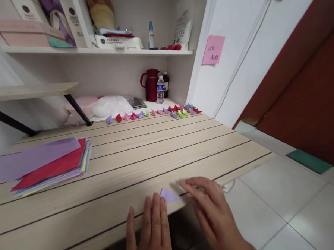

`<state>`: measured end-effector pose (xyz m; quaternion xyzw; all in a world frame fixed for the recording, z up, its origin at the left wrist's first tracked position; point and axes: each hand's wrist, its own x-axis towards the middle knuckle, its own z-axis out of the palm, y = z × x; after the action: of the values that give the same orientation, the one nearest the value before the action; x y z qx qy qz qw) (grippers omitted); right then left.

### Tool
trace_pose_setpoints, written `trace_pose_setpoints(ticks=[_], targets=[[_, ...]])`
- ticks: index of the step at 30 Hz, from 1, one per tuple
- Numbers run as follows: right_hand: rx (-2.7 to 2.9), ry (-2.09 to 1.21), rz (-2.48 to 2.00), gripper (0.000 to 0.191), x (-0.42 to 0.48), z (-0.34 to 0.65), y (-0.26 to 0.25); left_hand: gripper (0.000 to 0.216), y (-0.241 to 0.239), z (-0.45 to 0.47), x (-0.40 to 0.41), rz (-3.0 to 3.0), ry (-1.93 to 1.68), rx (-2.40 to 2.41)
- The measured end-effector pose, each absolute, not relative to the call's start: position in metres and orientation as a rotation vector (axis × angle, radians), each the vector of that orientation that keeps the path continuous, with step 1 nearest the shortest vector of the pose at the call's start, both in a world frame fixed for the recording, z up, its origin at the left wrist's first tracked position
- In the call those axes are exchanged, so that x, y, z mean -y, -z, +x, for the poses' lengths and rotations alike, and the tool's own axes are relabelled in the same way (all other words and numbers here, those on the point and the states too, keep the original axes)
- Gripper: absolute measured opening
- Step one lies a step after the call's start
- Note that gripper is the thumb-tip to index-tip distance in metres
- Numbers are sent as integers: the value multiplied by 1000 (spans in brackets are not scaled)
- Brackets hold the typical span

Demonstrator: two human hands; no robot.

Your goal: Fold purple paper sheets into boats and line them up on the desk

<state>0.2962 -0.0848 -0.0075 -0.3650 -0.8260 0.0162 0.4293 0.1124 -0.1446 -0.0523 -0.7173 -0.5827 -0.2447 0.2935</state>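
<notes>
A small folded piece of purple paper [169,195] lies near the front edge of the wood-look table, its pointed end toward the right. My left hand [153,226] rests flat with fingers stretched out, the fingertips on the paper's left part and hiding some of it. Just right of the paper, my right hand [209,205] is raised a little with its fingers apart and nothing in them. A stack of coloured paper sheets [50,168] lies at the left of the table, with a purple sheet [34,158] and a red sheet on top.
Along the table's back edge stands a row of small folded paper boats [133,116] in several colours. Behind are a dark red jug [152,84], a water bottle [160,91] and a white plastic bag [111,105]. A black-legged raised shelf [31,91] stands at left.
</notes>
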Motion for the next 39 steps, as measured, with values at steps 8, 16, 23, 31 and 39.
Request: trace_pose_setpoints(ticks=[8, 16, 23, 31, 39], targets=[[2436, 325, -947, 58, 93, 290, 26, 48, 49, 108, 144, -1921, 606, 1498], [2340, 280, -1013, 45, 83, 310, 18, 55, 38, 101, 145, -1962, 543, 1449], [2436, 273, -853, 48, 85, 309, 21, 54, 47, 103, 145, -1951, 596, 1532], [2405, 364, -751, 48, 93, 285, 28, 52, 54, 106, 145, -1935, 630, 1548], [2396, 385, -810, 49, 88, 282, 39, 57, 47, 94, 153, -1978, 693, 1590]])
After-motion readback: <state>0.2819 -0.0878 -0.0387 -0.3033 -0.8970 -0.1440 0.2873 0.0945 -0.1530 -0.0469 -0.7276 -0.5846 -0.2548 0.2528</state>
